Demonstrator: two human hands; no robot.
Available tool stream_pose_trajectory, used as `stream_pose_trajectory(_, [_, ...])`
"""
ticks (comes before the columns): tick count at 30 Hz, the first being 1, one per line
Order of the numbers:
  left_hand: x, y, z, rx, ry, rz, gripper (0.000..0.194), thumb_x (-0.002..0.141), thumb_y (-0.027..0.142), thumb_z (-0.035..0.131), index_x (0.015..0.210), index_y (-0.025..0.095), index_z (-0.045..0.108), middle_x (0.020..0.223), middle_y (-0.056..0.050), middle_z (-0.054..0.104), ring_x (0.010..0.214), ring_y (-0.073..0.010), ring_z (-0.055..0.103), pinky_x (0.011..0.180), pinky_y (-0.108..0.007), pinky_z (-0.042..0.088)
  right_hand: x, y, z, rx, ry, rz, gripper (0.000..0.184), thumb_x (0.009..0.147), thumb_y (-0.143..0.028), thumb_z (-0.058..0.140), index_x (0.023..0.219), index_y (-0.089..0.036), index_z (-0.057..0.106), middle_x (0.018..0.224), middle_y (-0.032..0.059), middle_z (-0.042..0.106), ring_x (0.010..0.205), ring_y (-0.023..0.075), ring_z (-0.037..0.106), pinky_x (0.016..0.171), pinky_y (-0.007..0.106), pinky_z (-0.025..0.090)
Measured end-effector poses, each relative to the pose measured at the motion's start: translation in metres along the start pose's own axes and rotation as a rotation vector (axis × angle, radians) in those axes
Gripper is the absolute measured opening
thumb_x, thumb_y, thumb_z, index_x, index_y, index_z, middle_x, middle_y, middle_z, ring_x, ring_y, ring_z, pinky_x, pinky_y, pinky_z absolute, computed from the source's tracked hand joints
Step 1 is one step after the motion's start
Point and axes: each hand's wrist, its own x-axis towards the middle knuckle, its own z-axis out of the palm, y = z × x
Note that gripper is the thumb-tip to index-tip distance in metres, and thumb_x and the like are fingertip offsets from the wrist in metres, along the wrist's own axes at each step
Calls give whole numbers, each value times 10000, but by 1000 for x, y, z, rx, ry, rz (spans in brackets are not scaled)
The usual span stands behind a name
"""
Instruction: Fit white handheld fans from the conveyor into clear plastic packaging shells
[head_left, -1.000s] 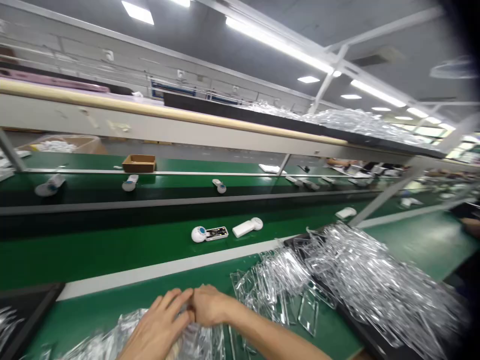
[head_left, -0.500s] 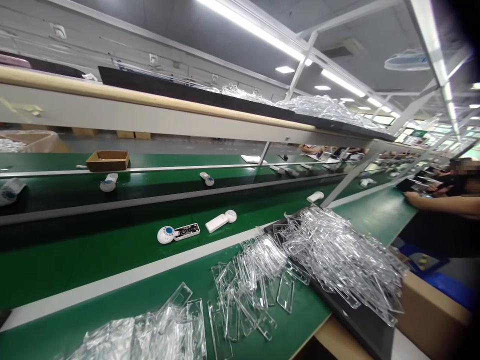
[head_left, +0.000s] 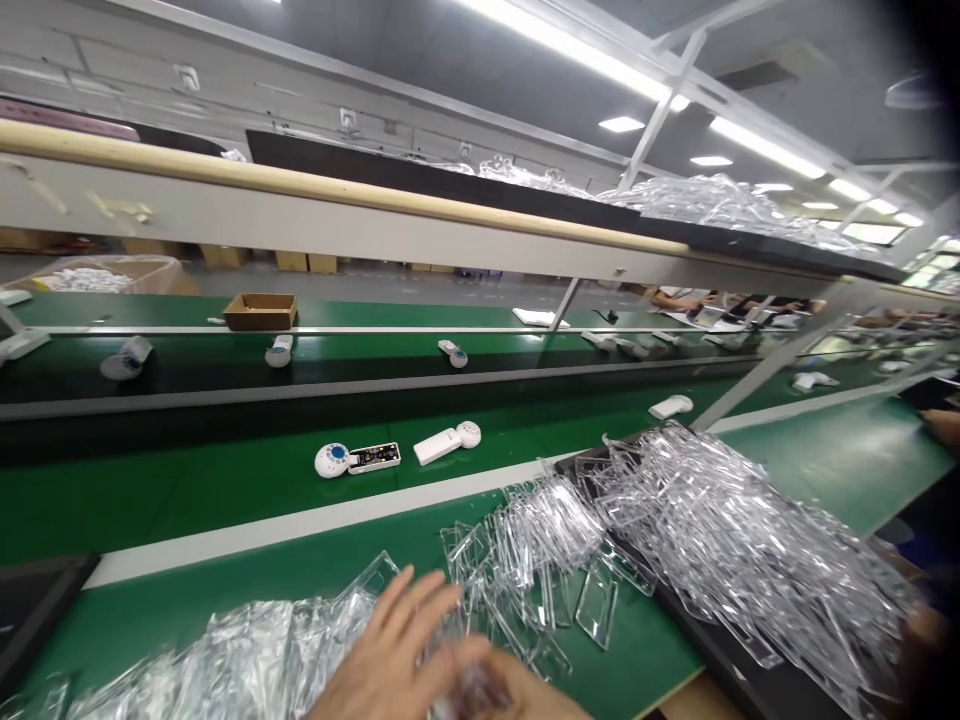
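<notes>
My left hand (head_left: 401, 655) is at the near edge of the desk (head_left: 652, 655), a little left of centre, its fingers stretched out and slightly spread, the thumb pointing right. My right hand (head_left: 529, 690) comes in from the near right and meets it, partly hidden and blurred; something clear and smeared by motion shows between the two, and I cannot tell whether the right fingers grip it. Around them lie thin, clear plastic frames, rectangular and shiny. One heap of frames (head_left: 244, 655) spreads to the left, packed closely together and reaching behind my left hand. A looser cluster of frames (head_left: 551, 525) lies just beyond my right hand, with a single frame (head_left: 598, 603) flat at its right side. Farther right, a large mound of frames (head_left: 720, 520) covers a black tray (head_left: 739, 685). At the near left is the corner of a dark tray (head_left: 45, 600). Beyond a white strip (head_left: 300, 525), a green belt (head_left: 187, 500) carries a white device (head_left: 330, 461) with its circuit board exposed and, just to its right, a closed white device (head_left: 442, 446). Farther back sits a brown box (head_left: 261, 315), under a long shelf (head_left: 375, 215). At the far right edge, part of another person's hand (head_left: 941, 425) shows.
</notes>
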Motion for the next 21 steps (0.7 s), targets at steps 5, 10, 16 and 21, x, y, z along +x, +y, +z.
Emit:
stream_pose_trajectory(5, [7,-62,-54,-352,339,-607,526,820,489,465,1275,246,359,1198,-135,510,1045,-270,573,829,-420,503,30,-12,-45,-726,682,71,444,841,-74,370,1280,-140,399,1132,141,574,1006,266,559,816,396,448])
stream_pose_trajectory(10, [1,-155,-57,-144,481,-838,629,767,549,446,1250,157,355,1115,-125,460,891,-223,594,701,-324,495,67,13,-51,-1449,807,131,458,815,-109,513,1271,-122,477,1107,171,600,978,325,553,812,437,418])
stream_pose_trajectory(16, [-25,-180,-69,-52,287,-902,418,811,453,387,1087,166,513,889,-62,615,811,-205,603,715,-300,457,79,60,-60,-1450,850,-66,498,850,-378,467,1240,-70,501,1188,220,571,1116,403,481,884,553,364])
stream_pose_trajectory(21, [-71,-172,-83,61,-13,-867,263,770,307,444,916,210,640,926,-51,688,887,-226,614,761,-303,433,94,22,-36,-1026,679,-293,415,915,-399,294,1168,-183,541,1143,135,600,1058,283,548,850,433,449])
